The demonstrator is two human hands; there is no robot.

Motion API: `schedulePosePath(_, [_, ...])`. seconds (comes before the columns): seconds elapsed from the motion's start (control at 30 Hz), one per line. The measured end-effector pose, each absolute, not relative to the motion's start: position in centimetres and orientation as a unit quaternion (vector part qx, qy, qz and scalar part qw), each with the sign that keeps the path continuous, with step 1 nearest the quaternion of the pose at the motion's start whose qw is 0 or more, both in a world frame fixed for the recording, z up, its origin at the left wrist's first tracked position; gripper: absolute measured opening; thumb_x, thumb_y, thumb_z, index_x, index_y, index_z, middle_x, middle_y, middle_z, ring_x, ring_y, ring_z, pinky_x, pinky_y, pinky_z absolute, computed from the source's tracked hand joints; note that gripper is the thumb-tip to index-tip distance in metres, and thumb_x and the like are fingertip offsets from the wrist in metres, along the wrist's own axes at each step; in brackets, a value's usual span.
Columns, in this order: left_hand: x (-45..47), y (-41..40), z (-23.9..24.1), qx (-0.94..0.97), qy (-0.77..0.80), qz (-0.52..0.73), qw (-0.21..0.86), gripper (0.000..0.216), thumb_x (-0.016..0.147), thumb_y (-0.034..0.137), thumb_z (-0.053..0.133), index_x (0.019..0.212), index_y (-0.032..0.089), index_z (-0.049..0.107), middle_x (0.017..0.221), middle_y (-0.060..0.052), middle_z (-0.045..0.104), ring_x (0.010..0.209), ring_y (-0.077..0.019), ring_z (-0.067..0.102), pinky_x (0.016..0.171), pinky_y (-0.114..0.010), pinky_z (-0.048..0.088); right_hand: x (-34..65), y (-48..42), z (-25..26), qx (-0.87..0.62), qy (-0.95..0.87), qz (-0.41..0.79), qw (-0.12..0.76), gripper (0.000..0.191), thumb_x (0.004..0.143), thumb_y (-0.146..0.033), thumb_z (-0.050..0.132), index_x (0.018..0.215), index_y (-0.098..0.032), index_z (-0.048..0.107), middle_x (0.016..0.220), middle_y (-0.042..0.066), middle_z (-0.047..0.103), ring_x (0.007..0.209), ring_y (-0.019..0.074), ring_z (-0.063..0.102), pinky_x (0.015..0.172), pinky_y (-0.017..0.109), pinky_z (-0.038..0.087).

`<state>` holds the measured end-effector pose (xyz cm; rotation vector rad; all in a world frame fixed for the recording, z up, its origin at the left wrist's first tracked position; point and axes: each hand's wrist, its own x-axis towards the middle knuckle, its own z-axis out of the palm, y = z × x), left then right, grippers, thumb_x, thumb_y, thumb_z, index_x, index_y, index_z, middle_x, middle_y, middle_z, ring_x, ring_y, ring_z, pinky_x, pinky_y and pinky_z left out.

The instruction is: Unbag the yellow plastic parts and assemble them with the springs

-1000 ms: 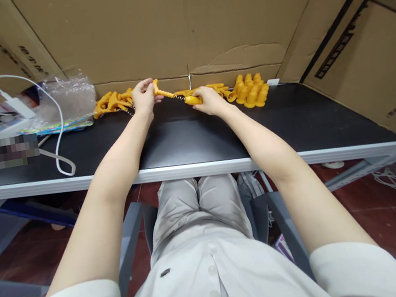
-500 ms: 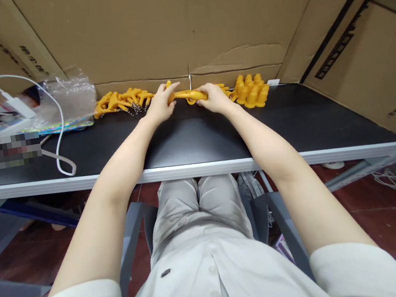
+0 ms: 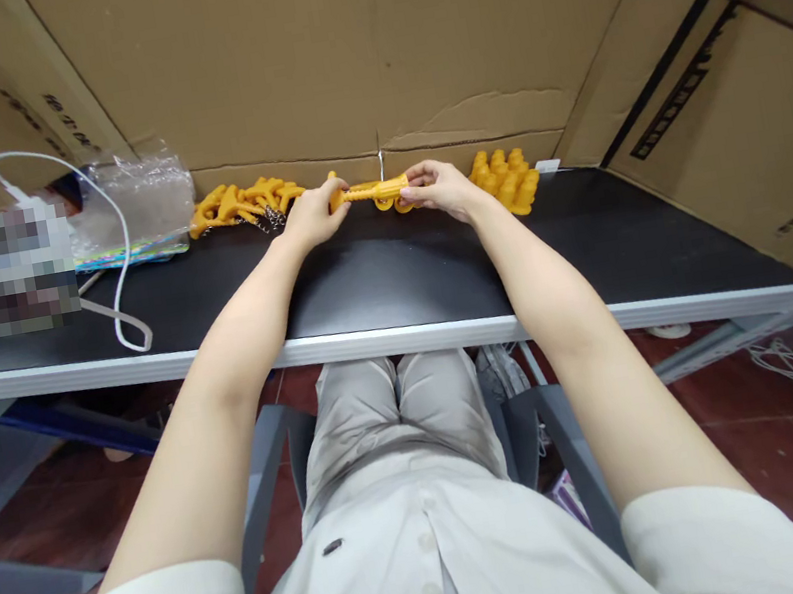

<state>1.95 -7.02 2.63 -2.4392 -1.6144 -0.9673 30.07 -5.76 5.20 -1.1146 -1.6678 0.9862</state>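
Observation:
My left hand [image 3: 313, 216] is closed on the left end of a yellow plastic piece with a ribbed shaft [image 3: 365, 192], held level above the black table. At its thicker right end, the fingers of my right hand [image 3: 443, 190] are closed on the same piece. Small yellow round parts [image 3: 385, 204] show just below it, partly hidden. Left of my left hand lies a pile of yellow branched plastic pieces [image 3: 240, 203] with small metal chains. Several yellow knobbly cylinders [image 3: 505, 182] stand grouped to the right of my right hand.
A cardboard wall [image 3: 326, 55] rises behind the black table [image 3: 394, 282], with another cardboard panel [image 3: 737, 108] at the right. On the left lie clear plastic wrap [image 3: 144, 197], a white cable [image 3: 124, 231] and a blurred-out patch. A metal edge [image 3: 404, 338] runs along the table front.
My right hand has shifted slightly right and its fingers have loosened to a fingertip hold, so more of the yellow piece shows. My left hand stays nearly in place.

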Motion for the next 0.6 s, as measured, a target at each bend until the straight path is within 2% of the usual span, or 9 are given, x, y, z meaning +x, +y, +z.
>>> schedulePosePath(0.13, [2.0, -6.9, 2.6, -0.798, -0.493, -0.344, 0.028, 0.044, 0.099, 0.035, 0.066, 0.138, 0.018, 0.076, 0.096, -0.008, 0.077, 0.100, -0.0285, 0.075, 0.102, -0.038, 0.057, 29.8, -7.2, 6.2, -0.462, -0.630, 0.465, 0.417, 0.048, 0.096, -0.059, 0.092, 0.098, -0.023, 0.061, 0.081, 0.000, 0.073, 0.070, 0.0149, 0.076, 0.079, 0.031, 0.071])
schedulePosePath(0.23, [2.1, -6.9, 2.7, -0.794, -0.497, -0.350, 0.011, 0.042, 0.098, 0.036, 0.068, 0.135, 0.019, 0.077, 0.094, -0.009, 0.076, 0.099, -0.0299, 0.075, 0.103, -0.040, 0.057, 29.6, -7.9, 6.8, -0.480, -0.618, 0.484, 0.393, 0.054, 0.096, -0.071, 0.086, 0.096, -0.023, 0.061, 0.071, 0.000, 0.071, 0.059, 0.0142, 0.071, 0.065, 0.026, 0.068])
schedulePosePath(0.33, [2.1, -6.8, 2.6, -0.794, -0.488, -0.364, 0.005, 0.042, 0.097, 0.038, 0.068, 0.134, 0.020, 0.077, 0.092, -0.009, 0.076, 0.098, -0.0306, 0.075, 0.103, -0.041, 0.057, 29.5, -8.5, 7.1, -0.484, -0.617, 0.496, 0.373, 0.048, 0.100, -0.064, 0.086, 0.097, -0.022, 0.062, 0.073, 0.002, 0.074, 0.060, 0.0142, 0.073, 0.066, 0.024, 0.067])
schedulePosePath(0.5, [1.7, -6.4, 2.4, -0.792, -0.474, -0.384, 0.006, 0.042, 0.098, 0.040, 0.069, 0.135, 0.021, 0.077, 0.092, -0.009, 0.077, 0.098, -0.0296, 0.074, 0.104, -0.040, 0.057, 29.8, -9.4, 7.3, -0.459, -0.610, 0.520, 0.383, 0.018, 0.109, -0.024, 0.080, 0.110, -0.021, 0.063, 0.084, 0.002, 0.081, 0.072, 0.0132, 0.080, 0.077, 0.024, 0.067])
schedulePosePath(0.57, [1.7, -6.4, 2.5, -0.794, -0.477, -0.378, 0.008, 0.042, 0.098, 0.039, 0.068, 0.135, 0.021, 0.077, 0.095, -0.009, 0.078, 0.100, -0.0303, 0.075, 0.105, -0.040, 0.057, 29.8, -9.4, 7.3, -0.458, -0.608, 0.524, 0.383, 0.013, 0.111, -0.021, 0.076, 0.110, -0.021, 0.063, 0.082, 0.002, 0.081, 0.071, 0.0132, 0.080, 0.076, 0.023, 0.066])
schedulePosePath(0.6, [1.7, -6.5, 2.6, -0.796, -0.476, -0.375, 0.010, 0.042, 0.098, 0.038, 0.067, 0.135, 0.021, 0.077, 0.097, -0.010, 0.079, 0.102, -0.0306, 0.075, 0.105, -0.040, 0.058, 29.8, -9.3, 7.3, -0.460, -0.608, 0.523, 0.381, 0.014, 0.112, -0.026, 0.075, 0.107, -0.021, 0.063, 0.080, 0.003, 0.081, 0.070, 0.0139, 0.080, 0.074, 0.023, 0.066])
